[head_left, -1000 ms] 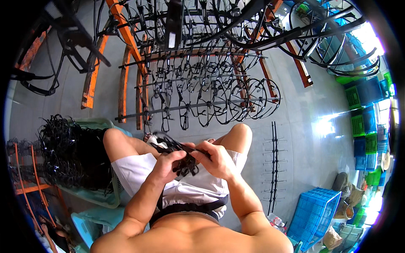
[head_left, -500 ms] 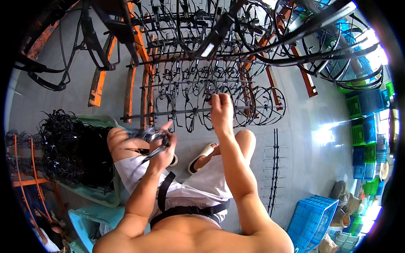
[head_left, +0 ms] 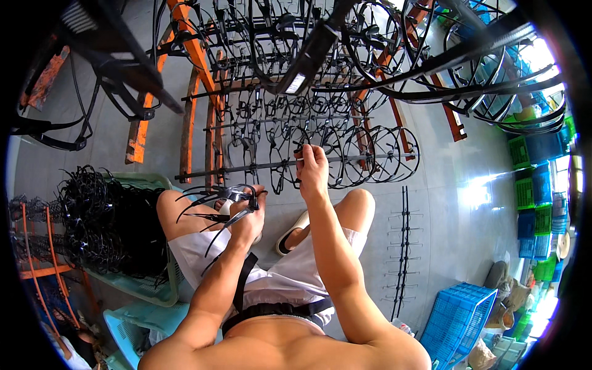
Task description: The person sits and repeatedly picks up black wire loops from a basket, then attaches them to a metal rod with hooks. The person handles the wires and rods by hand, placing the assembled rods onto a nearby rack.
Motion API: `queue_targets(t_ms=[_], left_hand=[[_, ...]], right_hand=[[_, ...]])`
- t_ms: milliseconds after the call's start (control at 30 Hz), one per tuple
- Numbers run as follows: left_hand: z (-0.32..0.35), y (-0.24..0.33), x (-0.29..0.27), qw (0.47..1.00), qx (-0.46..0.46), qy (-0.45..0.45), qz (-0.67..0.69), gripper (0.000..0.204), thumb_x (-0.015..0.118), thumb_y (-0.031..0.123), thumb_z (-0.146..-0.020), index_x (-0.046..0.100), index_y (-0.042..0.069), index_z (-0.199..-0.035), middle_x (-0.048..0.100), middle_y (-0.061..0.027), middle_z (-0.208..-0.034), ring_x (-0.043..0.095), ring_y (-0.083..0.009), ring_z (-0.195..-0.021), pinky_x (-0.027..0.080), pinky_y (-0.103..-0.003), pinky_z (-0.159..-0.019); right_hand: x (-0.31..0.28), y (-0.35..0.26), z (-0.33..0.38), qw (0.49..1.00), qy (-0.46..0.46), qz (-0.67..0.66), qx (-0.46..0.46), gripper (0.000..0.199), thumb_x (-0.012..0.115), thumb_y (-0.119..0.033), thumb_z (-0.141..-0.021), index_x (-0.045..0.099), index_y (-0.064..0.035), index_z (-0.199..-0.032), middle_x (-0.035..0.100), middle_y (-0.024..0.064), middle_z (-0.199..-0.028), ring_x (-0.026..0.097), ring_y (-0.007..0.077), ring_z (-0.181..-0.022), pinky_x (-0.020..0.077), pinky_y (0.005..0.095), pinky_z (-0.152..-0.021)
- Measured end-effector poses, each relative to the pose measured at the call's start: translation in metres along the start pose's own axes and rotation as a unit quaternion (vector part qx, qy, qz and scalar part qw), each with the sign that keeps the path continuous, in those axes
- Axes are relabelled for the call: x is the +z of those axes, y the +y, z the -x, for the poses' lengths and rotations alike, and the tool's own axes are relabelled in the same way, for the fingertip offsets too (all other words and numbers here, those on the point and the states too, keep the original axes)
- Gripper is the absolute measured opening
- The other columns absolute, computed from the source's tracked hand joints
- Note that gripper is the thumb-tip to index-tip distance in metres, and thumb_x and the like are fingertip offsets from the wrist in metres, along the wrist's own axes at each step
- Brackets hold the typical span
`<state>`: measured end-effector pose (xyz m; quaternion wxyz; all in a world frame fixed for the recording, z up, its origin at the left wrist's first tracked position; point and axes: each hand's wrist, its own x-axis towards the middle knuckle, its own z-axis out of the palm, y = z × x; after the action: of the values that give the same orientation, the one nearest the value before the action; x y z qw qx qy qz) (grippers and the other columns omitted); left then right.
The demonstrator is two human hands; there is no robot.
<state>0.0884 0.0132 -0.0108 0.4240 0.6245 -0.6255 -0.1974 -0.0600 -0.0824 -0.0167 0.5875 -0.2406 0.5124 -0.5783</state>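
My left hand (head_left: 251,216), above my left thigh, is closed round a bunch of black curved plastic parts (head_left: 217,198) whose thin arms fan out to the left. My right hand (head_left: 313,171) reaches to the nearest horizontal rod (head_left: 216,170) of a rack, fingertips pinched together beside a black loop-shaped part (head_left: 298,137). Whatever sits between those fingertips is too small and hidden to make out. More black looped parts (head_left: 373,157) hang in a row along this rod, to the right of my hand.
Orange rack posts (head_left: 188,132) stand ahead, with further rods of black parts behind. Large black frames (head_left: 308,55) hang close overhead. A pale green crate (head_left: 166,296) heaped with black parts (head_left: 92,216) is at my left. A spiked rod (head_left: 404,246) and blue crate (head_left: 456,320) lie right.
My right hand has shifted a little left and toward me along the rod. My left hand has moved slightly forward and right with its bunch of black parts, which was blurred before.
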Motion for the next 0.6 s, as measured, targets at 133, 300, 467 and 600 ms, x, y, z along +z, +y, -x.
queue_targets(t_ms=[133,300,467,600], left_hand=[[0.0,0.001,0.001,1.0,-0.015,0.003,-0.003,0.007,0.062,0.009,-0.083,0.062,0.004,-0.088,0.064,-0.0125,-0.075,0.064,-0.0284,-0.068,0.048,-0.034,-0.064],[0.003,-0.007,0.007,0.997,-0.065,0.0,0.038,0.008,0.06,0.01,-0.086,0.061,0.004,-0.091,0.065,-0.0117,-0.077,0.064,-0.0259,-0.069,0.049,-0.032,-0.065],[0.001,-0.006,0.013,0.989,-0.106,0.004,0.098,0.01,0.058,0.01,-0.088,0.06,0.003,-0.094,0.066,-0.0104,-0.08,0.065,-0.0226,-0.073,0.049,-0.031,-0.067],[-0.005,0.002,0.008,0.982,-0.148,-0.012,0.115,0.01,0.056,0.009,-0.089,0.06,0.002,-0.095,0.066,-0.0107,-0.08,0.066,-0.02,-0.076,0.049,-0.03,-0.069]], right_hand=[[-0.004,-0.005,0.009,0.999,-0.025,-0.027,-0.002,0.015,0.051,-0.022,-0.096,0.051,-0.007,-0.095,0.058,0.003,-0.08,0.04,0.0041,-0.055,0.0306,0.0192,-0.043],[-0.017,0.013,0.018,0.995,-0.068,-0.074,-0.026,0.014,0.05,-0.02,-0.096,0.053,-0.0063,-0.096,0.059,0.0025,-0.08,0.043,0.0059,-0.058,0.0353,0.0201,-0.053],[-0.028,0.038,0.032,0.987,-0.1,-0.108,-0.07,0.017,0.049,-0.015,-0.096,0.053,-0.0023,-0.106,0.056,0.0016,-0.088,0.047,0.0077,-0.077,0.0381,0.0212,-0.072],[-0.036,0.05,0.044,0.985,-0.101,-0.12,-0.07,0.019,0.053,-0.007,-0.092,0.054,-0.0033,-0.11,0.056,0.0021,-0.101,0.05,0.0097,-0.087,0.0415,0.026,-0.081]])
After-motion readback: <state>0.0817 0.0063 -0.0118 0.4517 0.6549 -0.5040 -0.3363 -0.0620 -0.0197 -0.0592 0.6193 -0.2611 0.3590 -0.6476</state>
